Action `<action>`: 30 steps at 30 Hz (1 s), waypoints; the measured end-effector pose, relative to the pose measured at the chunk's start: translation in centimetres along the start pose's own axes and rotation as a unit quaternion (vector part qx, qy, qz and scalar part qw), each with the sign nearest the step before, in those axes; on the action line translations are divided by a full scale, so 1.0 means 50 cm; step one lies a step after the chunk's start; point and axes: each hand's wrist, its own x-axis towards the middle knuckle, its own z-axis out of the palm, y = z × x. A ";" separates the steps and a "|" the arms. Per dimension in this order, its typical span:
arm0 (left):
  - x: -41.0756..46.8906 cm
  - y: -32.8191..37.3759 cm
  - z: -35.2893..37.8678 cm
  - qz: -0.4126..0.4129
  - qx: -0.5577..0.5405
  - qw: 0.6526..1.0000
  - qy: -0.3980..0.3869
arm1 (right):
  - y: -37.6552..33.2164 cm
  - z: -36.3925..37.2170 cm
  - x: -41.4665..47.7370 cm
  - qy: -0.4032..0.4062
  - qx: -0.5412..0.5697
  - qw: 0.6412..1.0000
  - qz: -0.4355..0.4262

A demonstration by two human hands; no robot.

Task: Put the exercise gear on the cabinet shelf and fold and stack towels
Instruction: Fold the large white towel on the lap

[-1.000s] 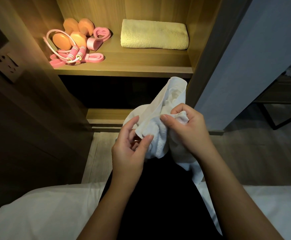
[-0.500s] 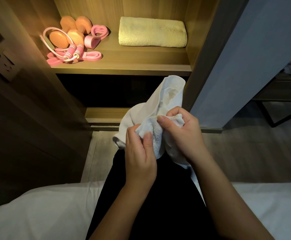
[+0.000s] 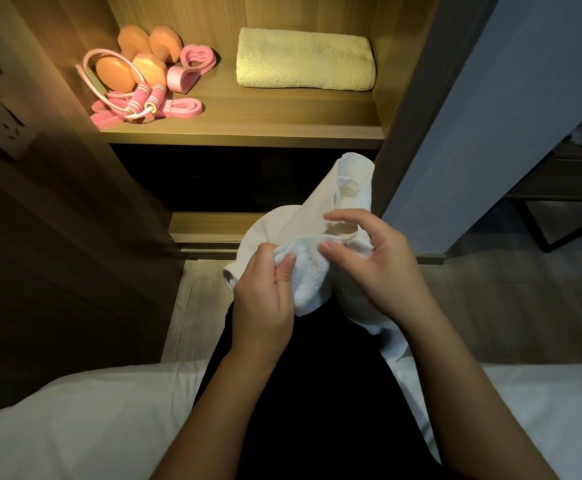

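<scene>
A crumpled white towel [image 3: 338, 209] hangs in front of me, below the lit cabinet shelf [image 3: 248, 129]. My left hand [image 3: 265, 299] pinches its near edge between thumb and fingers. My right hand [image 3: 372, 268] sits against the towel's right side with its fingers loosened and spread, thumb on the cloth. On the shelf lie orange dumbbells [image 3: 133, 64], a pink skipping rope [image 3: 140, 102], pink resistance bands [image 3: 192, 69] and a folded yellow towel [image 3: 305, 58].
A white bed edge [image 3: 75, 420] runs across the bottom, with my dark-clothed legs [image 3: 303, 393] between. A wall socket [image 3: 0, 124] is at the left, a grey wall panel [image 3: 490, 116] at the right, and a dark metal-legged table [image 3: 559, 202] beyond it.
My left hand closed on the towel's edge and holds it. My right hand's fingers have loosened and spread from their earlier pinch. The view shifted slightly downward.
</scene>
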 end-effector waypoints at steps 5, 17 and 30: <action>0.029 0.007 -0.019 0.020 0.082 0.993 -0.077 | 0.004 -0.011 -0.011 0.004 -0.110 0.993 -0.042; 0.029 0.008 -0.025 0.092 0.088 0.989 -0.070 | 0.007 0.001 -0.036 0.045 -0.116 0.987 -0.105; 0.006 -0.005 -0.010 0.087 0.008 0.996 -0.014 | 0.030 0.010 -0.033 0.041 -0.093 0.994 -0.026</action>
